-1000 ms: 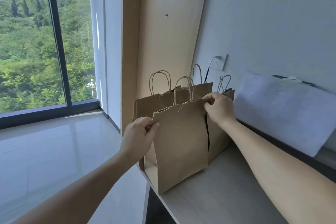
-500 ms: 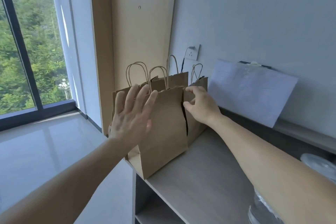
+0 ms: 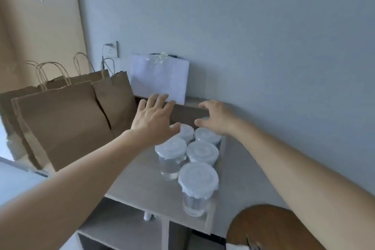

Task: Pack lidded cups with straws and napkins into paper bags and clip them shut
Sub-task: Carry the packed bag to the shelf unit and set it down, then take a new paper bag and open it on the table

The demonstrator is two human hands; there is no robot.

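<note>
Both hands, left and right, hover with fingers spread, holding nothing, over clear white-lidded plastic cups (five visible); brown paper handled bags stand left.

Both hands above lidded cups

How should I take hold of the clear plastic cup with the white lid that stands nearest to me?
Grip the nearest clear plastic cup with a white lid round its wall, just below the lid, coming from the near side. It stands upright, the other lidded cups crowd only behind it, and the lid might pull off.
</note>
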